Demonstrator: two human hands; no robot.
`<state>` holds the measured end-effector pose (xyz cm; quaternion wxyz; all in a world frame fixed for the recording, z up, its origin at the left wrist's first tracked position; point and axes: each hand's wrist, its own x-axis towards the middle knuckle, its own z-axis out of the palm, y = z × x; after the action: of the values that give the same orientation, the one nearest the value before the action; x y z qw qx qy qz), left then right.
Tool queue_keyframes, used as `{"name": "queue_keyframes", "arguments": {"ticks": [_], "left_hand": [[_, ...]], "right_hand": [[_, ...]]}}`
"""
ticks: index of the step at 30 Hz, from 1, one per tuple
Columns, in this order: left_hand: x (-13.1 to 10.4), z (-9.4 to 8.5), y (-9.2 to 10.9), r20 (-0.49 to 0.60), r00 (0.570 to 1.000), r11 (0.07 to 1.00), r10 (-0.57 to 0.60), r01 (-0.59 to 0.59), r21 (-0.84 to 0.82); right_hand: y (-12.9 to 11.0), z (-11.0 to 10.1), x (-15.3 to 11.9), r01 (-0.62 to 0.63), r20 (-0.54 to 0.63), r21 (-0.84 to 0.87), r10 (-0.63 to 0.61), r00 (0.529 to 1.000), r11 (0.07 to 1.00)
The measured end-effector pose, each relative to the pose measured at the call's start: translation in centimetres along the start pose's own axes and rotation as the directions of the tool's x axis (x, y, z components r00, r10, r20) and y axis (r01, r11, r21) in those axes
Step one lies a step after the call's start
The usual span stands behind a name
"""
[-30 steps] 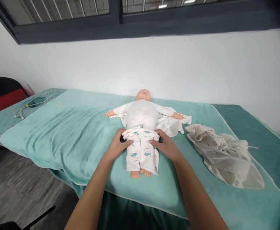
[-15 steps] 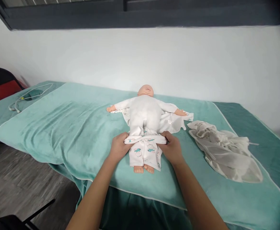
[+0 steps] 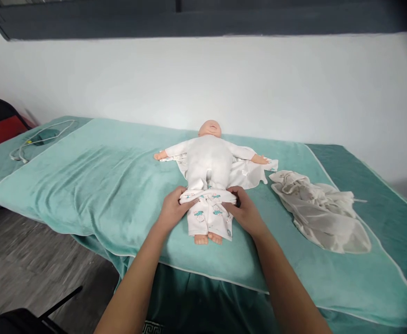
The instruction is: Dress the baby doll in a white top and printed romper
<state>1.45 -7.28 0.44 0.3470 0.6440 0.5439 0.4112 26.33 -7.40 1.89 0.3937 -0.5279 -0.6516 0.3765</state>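
A baby doll (image 3: 208,155) with a white cloth body lies on its back, arms spread, feet towards me. White baby trousers (image 3: 208,218) with a printed pattern cover its lower legs, and its feet show below the cuffs. My left hand (image 3: 173,207) is closed on the left side of the waistband, thumb on top. At the right side of the waistband, my right hand (image 3: 243,211) grips the fabric in the same way. A white top (image 3: 248,174) lies spread out under the doll's back and arms.
A crumpled whitish cloth (image 3: 320,211) lies right of the doll. Green covers (image 3: 85,185) drape the bed, which stands against a white wall (image 3: 189,83). A pale cable (image 3: 22,150) lies at the far left, near a black and red chair (image 3: 2,125).
The waistband sits slightly higher on the doll's legs, and both hands have gathered closer around it. My view has shifted a little.
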Motion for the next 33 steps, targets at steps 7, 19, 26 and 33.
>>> {"name": "queue_keyframes", "arguments": {"ticks": [7, 19, 26, 33], "left_hand": [[-4.3, -0.2, -1.4, 0.187, 0.956, 0.973, 0.227, -0.214, -0.085], [-4.7, 0.9, -0.7, 0.161, 0.936, 0.916, 0.312, -0.342, 0.210], [-4.5, 0.8, 0.2, 0.121, 0.950, 0.943, 0.288, -0.304, 0.138], [-4.9, -0.4, 2.4, 0.203, 0.979, 1.000, 0.010, -0.010, 0.001]], "right_hand": [[-0.3, -0.6, -3.7, 0.142, 0.253, -0.123, -0.107, 0.962, 0.982], [-1.3, 1.2, -5.4, 0.233, 0.026, -0.244, -0.234, 0.972, 0.941], [-1.9, 1.6, -5.2, 0.112, -0.030, -0.206, -0.121, 0.992, 0.972], [-5.3, 1.4, -5.5, -0.089, 0.006, -0.281, 0.095, 0.995, 0.956]]}}
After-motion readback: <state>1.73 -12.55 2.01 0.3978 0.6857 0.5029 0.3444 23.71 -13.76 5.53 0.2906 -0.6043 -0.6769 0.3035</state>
